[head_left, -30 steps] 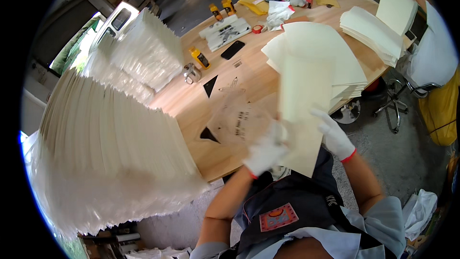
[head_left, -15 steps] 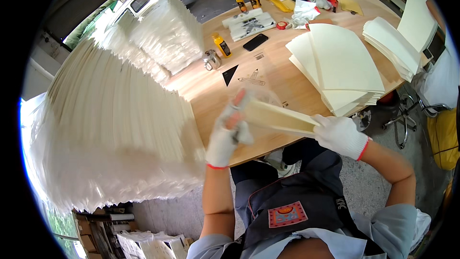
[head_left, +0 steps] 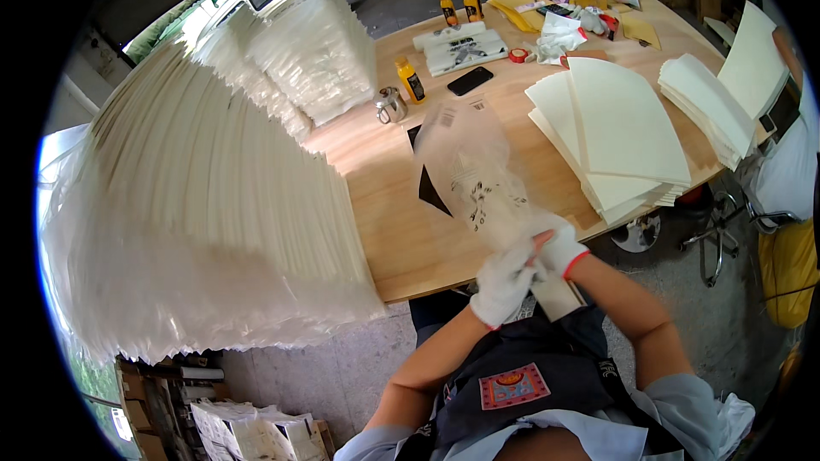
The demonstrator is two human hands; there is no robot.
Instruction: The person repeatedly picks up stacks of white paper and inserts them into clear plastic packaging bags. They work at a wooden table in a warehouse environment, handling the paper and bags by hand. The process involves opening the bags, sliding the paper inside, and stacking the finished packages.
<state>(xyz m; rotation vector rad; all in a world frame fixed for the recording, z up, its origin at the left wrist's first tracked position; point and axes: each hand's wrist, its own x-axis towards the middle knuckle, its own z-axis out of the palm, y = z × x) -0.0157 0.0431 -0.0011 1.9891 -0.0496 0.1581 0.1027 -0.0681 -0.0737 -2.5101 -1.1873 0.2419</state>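
Note:
Close to my body, at the table's front edge, my two gloved hands meet. My left hand [head_left: 504, 283] is closed at the near end of a clear plastic bag [head_left: 483, 158] with dark print, which stretches away over the table. My right hand [head_left: 559, 243] is closed around a bent bundle of cream paper sheets [head_left: 559, 297], whose near end sticks out below the hands. How far the sheets reach into the bag is hidden by the gloves and motion blur. A black triangle print [head_left: 434, 192] shows beside the bag.
A tall stack of plastic-wrapped sheets [head_left: 213, 205] stands at left. Fanned cream sheets [head_left: 628, 124] lie at right on the wooden table [head_left: 376, 235]. Farther back are a metal cup [head_left: 390, 106], an orange drink bottle [head_left: 410, 81], a phone [head_left: 470, 80] and red tape [head_left: 518, 55].
My hands have come together and toward my body. The cream sheets, held out sideways between them before, now point toward me, and the plastic bag has lifted and bulged off the table.

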